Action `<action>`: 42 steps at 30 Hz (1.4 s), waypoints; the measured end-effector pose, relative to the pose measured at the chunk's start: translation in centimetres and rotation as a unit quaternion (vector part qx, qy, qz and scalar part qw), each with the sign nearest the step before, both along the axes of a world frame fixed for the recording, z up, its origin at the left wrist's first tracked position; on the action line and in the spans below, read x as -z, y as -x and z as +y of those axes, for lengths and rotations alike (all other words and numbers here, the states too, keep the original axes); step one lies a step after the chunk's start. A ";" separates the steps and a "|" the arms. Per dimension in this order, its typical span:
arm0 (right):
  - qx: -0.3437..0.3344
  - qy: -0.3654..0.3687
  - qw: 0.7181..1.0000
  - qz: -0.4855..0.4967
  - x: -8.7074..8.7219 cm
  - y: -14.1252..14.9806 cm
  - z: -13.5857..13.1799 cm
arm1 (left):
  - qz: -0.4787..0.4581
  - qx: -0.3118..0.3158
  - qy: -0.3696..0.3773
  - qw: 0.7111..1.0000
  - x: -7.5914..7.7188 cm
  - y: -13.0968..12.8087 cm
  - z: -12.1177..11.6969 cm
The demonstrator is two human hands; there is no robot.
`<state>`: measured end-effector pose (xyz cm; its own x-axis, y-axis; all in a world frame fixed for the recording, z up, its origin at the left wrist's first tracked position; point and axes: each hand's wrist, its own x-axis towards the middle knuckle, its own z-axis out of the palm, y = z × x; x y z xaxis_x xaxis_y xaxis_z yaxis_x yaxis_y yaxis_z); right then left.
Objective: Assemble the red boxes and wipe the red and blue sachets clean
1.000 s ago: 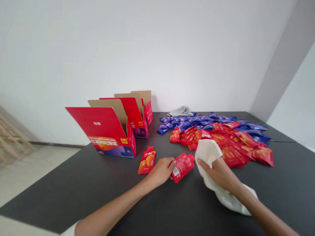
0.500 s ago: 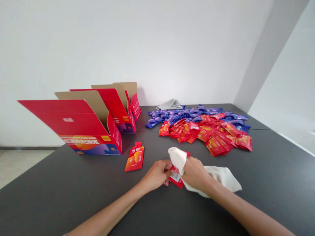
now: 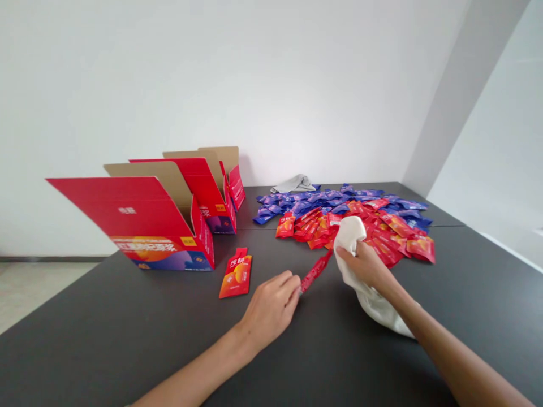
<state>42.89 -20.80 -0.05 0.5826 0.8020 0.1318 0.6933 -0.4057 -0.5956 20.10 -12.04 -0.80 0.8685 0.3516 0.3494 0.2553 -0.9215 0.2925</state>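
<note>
Behind everything we see a pale wall [image 3: 263, 79], and before it a dark table [image 3: 331, 367] with a seam across its far part. On the table's left side we find three printed cartons in a row running away from us, all with lids raised: the nearest carton [image 3: 131, 215], largest in view, then the middle carton [image 3: 206, 183] and the far carton [image 3: 236, 183]. Across the back, right of the cartons, we note a spread of blue pouches [image 3: 314, 200]; a heap of red pouches [image 3: 384, 237] lies in front of it, partly overlapping. A white cloth [image 3: 350, 237] is bunched in the right hand [image 3: 367, 263], whose fingers are curled tightly around it; its loose end trails beneath the forearm. The left hand [image 3: 271, 305] is palm down, its fingers closed on one end of a pouch. A grey cloth [image 3: 294, 183] lies crumpled at the back, beside the blue spread. Of the smallest items, the single pouch [image 3: 236, 277] lies flat between the nearest carton and the left hand; the held pouch [image 3: 316, 273], seen nearly edge-on, slants toward the white cloth. Whether they touch we cannot tell.
</note>
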 end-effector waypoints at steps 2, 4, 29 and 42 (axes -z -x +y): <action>-0.007 -0.067 0.997 0.045 -0.5 0.4 -0.5 | 0.021 0.047 -0.079 0.996 0.2 0.4 -0.9; -0.015 -0.071 0.996 0.049 -0.5 1.3 -0.8 | 0.046 0.088 -0.109 0.989 0.8 0.7 -1.6; -0.071 0.201 0.958 -0.192 0.6 7.5 -0.3 | 0.058 -0.059 0.267 0.960 2.4 -0.6 0.4; -0.100 0.184 0.960 -0.187 0.8 8.4 0.3 | 0.073 -0.055 0.269 0.959 2.1 -0.8 0.4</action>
